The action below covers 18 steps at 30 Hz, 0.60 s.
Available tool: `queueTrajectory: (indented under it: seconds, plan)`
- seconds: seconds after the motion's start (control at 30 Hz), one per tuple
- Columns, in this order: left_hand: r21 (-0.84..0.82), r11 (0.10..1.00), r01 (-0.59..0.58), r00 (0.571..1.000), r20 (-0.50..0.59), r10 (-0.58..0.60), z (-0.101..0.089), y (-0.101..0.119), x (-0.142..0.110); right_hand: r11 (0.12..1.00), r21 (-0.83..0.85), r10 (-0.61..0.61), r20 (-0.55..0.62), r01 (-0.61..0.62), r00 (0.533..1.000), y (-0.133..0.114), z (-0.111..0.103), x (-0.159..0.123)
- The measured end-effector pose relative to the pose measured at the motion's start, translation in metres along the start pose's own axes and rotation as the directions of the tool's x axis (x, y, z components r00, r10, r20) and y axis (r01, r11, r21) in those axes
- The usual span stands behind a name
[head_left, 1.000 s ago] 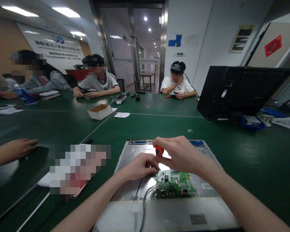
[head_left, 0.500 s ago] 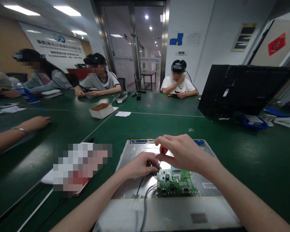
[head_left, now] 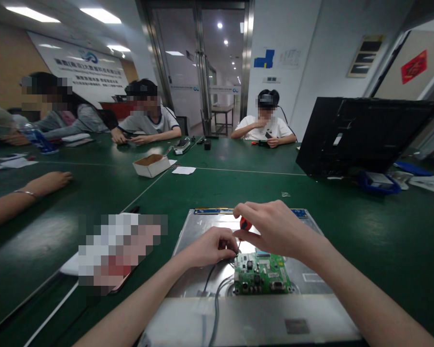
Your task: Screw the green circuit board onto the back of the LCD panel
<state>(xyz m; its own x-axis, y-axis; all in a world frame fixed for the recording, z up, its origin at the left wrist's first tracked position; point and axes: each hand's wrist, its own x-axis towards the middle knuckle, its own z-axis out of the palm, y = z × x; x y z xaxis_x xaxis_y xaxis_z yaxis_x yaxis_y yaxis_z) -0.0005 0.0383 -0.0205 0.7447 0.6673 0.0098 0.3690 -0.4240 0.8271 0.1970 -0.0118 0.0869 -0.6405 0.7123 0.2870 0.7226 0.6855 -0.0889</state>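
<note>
Right hand (head_left: 278, 226) grips screwdriver (head_left: 244, 223); left hand (head_left: 210, 246), narrowly pinched, contents unclear, beside circuit board (head_left: 263, 273): probably light, stiff, fragile, best held by edges.

The right hand (head_left: 265, 226) is arching with fingers curled. The left hand (head_left: 219, 246) is pinching low beside it.

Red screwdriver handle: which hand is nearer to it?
Right. The right hand holds the red handle; the left hand is lower and to the left, by the shaft.
</note>
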Motion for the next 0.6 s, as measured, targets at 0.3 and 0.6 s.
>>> queueTrajectory:
  seconds: [0.3,0.6]
  plan:
    - [-0.021,1.0,-0.019,1.0,0.004,0.019,-0.0001,-0.0003,0.0012,0.992,0.122,-0.032,0.018,0.03,0.999,-0.0005,-0.0033,-0.0053]
    - [0.013,1.0,-0.025,1.0,-0.002,0.025,-0.0015,0.0042,0.0005,1.0,0.022,-0.011,0.005,0.011,1.0,0.0014,-0.0005,-0.0013]
